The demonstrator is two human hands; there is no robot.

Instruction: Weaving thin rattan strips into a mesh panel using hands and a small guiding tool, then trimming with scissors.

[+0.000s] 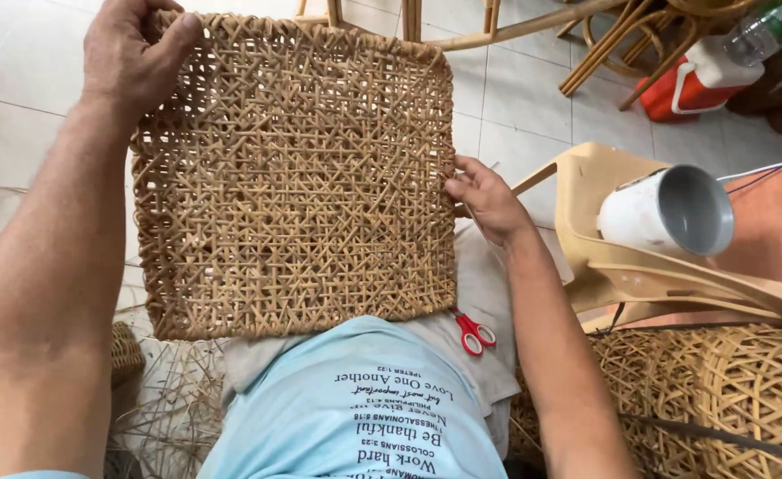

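Between both hands: square, open-weave rattan panel (293, 177).

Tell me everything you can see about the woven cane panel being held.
The woven cane panel is roughly square, tan, made of thin strips in an open lattice with a thicker bound edge. It stands nearly upright on the person's lap. The left hand grips its top left corner; the right hand pinches its right edge. Red-handled scissors lie below its lower right corner.

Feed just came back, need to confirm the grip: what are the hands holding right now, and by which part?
Both hold the woven cane panel: left hand grips its top left corner, right hand pinches the middle of its right edge.
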